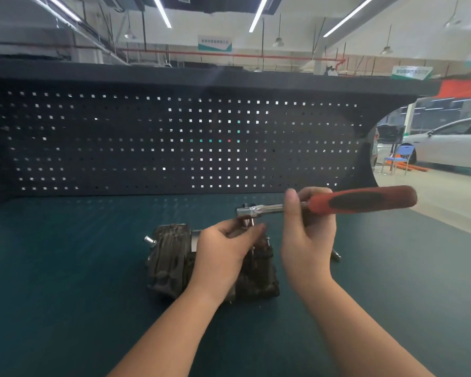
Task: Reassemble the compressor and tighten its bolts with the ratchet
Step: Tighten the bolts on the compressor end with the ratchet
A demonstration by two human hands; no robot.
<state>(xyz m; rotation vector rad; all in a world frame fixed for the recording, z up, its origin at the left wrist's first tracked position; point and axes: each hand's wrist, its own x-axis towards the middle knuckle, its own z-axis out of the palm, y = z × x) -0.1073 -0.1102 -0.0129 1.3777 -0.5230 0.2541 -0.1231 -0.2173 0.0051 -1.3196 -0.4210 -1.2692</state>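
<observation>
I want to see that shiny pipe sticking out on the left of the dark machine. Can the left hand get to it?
Probably yes. The shiny pipe sticks out of the compressor with nothing covering it, and the left hand is close by. That hand is pinching the ratchet head, so it would have to let go first.

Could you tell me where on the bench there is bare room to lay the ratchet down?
Bare mat lies left of the compressor, and more between it and the pegboard. It is crowded around both hands and the small metal part right of them.
</observation>
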